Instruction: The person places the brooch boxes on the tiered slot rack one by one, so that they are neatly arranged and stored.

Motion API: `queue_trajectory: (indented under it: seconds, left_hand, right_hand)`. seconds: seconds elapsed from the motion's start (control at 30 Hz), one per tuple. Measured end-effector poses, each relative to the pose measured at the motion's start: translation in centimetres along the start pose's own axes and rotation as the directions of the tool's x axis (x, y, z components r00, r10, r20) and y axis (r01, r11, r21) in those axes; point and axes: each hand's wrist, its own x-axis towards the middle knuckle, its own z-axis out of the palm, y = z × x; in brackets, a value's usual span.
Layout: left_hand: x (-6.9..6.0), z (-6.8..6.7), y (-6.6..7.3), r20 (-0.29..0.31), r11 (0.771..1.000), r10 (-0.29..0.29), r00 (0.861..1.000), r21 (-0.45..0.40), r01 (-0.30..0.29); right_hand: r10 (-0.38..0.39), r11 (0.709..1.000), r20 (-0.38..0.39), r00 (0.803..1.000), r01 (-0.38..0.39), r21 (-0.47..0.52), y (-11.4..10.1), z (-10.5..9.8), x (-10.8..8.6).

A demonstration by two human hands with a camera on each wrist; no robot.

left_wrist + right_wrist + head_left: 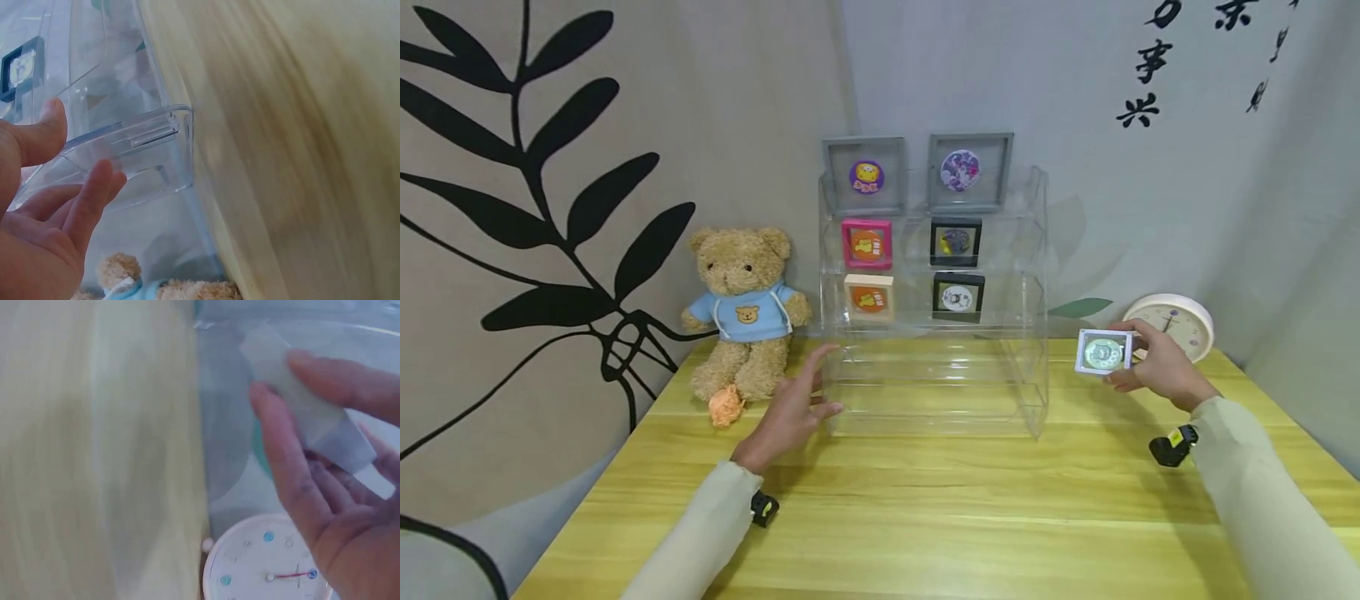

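Note:
A clear tiered acrylic display rack (936,421) stands on the table, holding several small framed badges on its upper tiers. At its left side is my left hand (790,417), fingers extended and thumb apart; in the left wrist view the hand (47,219) lies around the rack's edge (140,128), and whether it touches is unclear. To the right of the rack, my right hand (1165,367) pinches a small white-framed display case (1103,352) with a pale green round badge. The right wrist view shows that case (312,412) edge-on between thumb and fingers.
A round white clock (1187,321) stands behind my right hand. Left of the rack sits a teddy bear (747,317) in a blue hoodie, with an orange fluffy ball (726,406) at its feet. Two larger grey frames (972,172) top the rack. A curtain hangs behind the table.

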Motion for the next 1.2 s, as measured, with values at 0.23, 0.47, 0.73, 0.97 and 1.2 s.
queue_trajectory:
  seconds: [0.23, 0.47, 0.73, 0.97, 1.2]
  left_hand:
    - [-0.2, 0.0, 0.0, -0.009, 0.999, -0.012, 1.000, 0.052, 0.013]
    - [-0.2, 0.1, 0.0, 0.003, 0.999, -0.035, 0.999, 0.038, 0.035]
    - [0.0, 0.0, 0.0, 0.003, 0.999, -0.037, 0.999, 0.030, 0.037]
    - [0.0, 0.0, 0.1, 0.005, 0.999, -0.035, 0.999, 0.012, 0.035]
    - [-0.2, 0.1, 0.2, 0.005, 0.997, -0.069, 0.998, 0.022, 0.069]
  right_hand:
    - [-0.043, 0.898, -0.018, 0.999, 0.047, 0.437, -2.0, -0.8, -1.2]
    - [-0.141, 0.758, 0.076, 0.987, 0.058, 0.650, -5.1, -0.7, -2.1]
    - [-0.229, 0.780, 0.149, 0.962, 0.090, 0.619, -8.7, 0.2, -2.2]
    - [-0.256, 0.819, 0.146, 0.956, 0.134, 0.558, -10.3, 1.9, -2.1]
    - [-0.233, 0.930, 0.107, 0.967, 0.189, 0.315, -12.5, 4.8, -2.2]
